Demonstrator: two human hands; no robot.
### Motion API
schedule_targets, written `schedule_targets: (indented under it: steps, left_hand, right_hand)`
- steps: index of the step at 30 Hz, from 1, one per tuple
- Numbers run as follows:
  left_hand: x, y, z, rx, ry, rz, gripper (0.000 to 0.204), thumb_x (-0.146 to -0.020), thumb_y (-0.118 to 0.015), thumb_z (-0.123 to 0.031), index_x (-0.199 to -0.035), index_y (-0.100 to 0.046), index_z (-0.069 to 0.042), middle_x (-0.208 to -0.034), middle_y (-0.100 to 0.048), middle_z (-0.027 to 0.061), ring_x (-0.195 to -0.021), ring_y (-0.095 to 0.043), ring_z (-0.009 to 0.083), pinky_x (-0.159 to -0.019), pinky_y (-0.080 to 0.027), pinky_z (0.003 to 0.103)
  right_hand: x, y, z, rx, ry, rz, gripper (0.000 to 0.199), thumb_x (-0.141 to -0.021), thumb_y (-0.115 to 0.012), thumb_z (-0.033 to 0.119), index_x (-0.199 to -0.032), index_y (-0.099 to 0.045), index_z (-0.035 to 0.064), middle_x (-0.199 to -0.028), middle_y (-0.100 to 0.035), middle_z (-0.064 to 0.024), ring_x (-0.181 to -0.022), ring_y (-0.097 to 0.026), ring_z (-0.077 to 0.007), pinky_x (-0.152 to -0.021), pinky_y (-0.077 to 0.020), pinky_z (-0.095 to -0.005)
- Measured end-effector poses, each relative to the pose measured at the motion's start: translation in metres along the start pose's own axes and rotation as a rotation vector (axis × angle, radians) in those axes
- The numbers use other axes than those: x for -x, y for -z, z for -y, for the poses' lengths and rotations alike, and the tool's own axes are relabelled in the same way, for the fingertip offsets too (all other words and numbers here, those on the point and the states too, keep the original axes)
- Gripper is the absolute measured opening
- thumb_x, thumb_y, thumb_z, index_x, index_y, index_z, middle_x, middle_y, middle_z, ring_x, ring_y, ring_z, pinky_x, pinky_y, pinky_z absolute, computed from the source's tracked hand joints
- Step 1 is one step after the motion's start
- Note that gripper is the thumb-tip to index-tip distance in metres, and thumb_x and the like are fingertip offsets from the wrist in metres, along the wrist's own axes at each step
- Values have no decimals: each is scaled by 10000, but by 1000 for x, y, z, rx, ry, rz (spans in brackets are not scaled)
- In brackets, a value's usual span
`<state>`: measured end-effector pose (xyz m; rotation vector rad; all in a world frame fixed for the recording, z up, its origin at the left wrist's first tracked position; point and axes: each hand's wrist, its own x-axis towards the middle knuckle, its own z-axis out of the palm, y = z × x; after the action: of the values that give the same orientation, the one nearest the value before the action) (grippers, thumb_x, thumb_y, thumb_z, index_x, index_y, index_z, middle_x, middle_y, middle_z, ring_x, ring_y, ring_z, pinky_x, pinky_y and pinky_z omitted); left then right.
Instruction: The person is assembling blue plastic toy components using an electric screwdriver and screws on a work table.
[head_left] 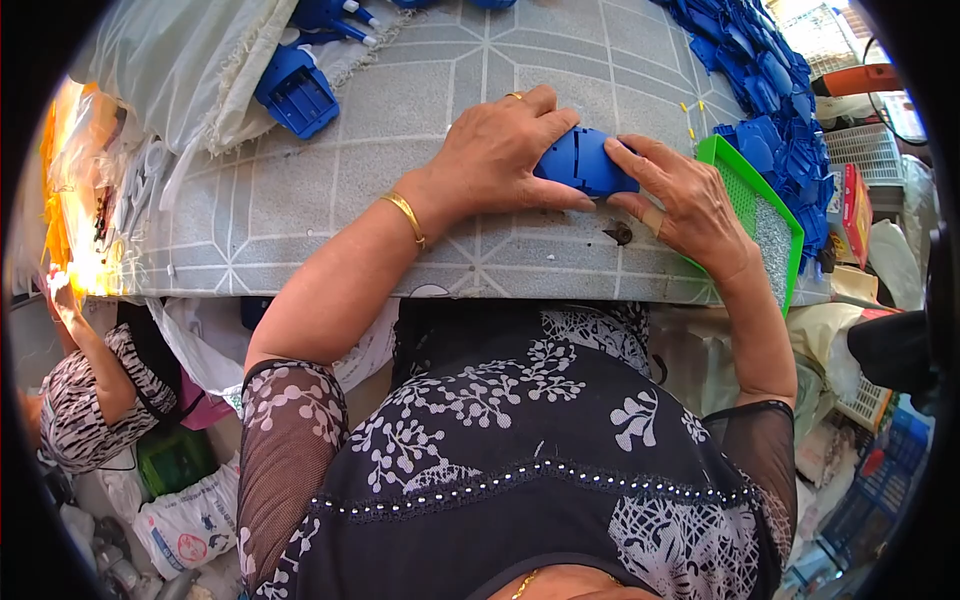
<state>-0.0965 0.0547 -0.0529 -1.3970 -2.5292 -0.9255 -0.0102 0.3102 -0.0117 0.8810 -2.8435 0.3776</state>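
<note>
Both hands meet over the near part of the table, on a rounded blue plastic casing (588, 168) with slots across its face. My left hand (507, 155) grips its left end, thumb along the near edge and the other fingers at the far side. Around the right end, my right hand (682, 203) is closed, fingertips on the top and thumb at the near edge; a tan strip wraps that thumb. The casing's underside is hidden. Just right of my right hand lies a bright green tray (797, 262) holding many tiny pale pieces.
A heap of flat blue plastic parts (765, 75) covers the table's right side. At the far left, a blue housing (298, 92) lies beside a white woven sack (190, 60). A small dark object (622, 233) sits near my right hand. Another person (95, 400) works at the left.
</note>
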Motion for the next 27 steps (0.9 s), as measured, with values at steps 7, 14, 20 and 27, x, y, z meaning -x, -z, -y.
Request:
schedule_targets:
  steps: [7,14,20,27]
  left_hand:
    - [-3,-3,-6,-18,6,-9,740,-724,-862,-549,-1262,-675,-76,-1071,-621,120,-963,-680,337,-810,-557,443]
    - [-9,-7,-16,13,4,-12,634,-785,-812,-534,-1207,-652,-88,-1025,-613,163,-947,-682,376,-778,-563,472]
    - [-2,0,-23,12,39,-16,628,-758,-853,-475,-1201,-656,-76,-1004,-608,139,-892,-672,361,-734,-557,460]
    - [-8,-4,-26,-53,43,-22,620,-754,-853,-486,-1181,-668,-75,-1000,-605,128,-877,-675,348,-725,-555,459]
  right_hand:
    - [-8,1,-2,52,44,13,548,-873,-780,227,-1374,-601,100,-1247,-665,-165,-972,-701,-370,-833,-567,-449]
    - [-5,0,1,19,16,-18,568,-833,-793,172,-1361,-607,79,-1306,-641,-174,-1038,-692,-380,-864,-574,-451]
    - [50,48,44,159,5,-671,348,-816,-763,-27,-1149,-674,22,-1095,-706,-161,-867,-702,-290,-744,-585,-376]
    - [63,49,47,75,-58,-701,387,-808,-776,-77,-1171,-677,12,-1062,-700,-154,-893,-702,-315,-784,-585,-403]
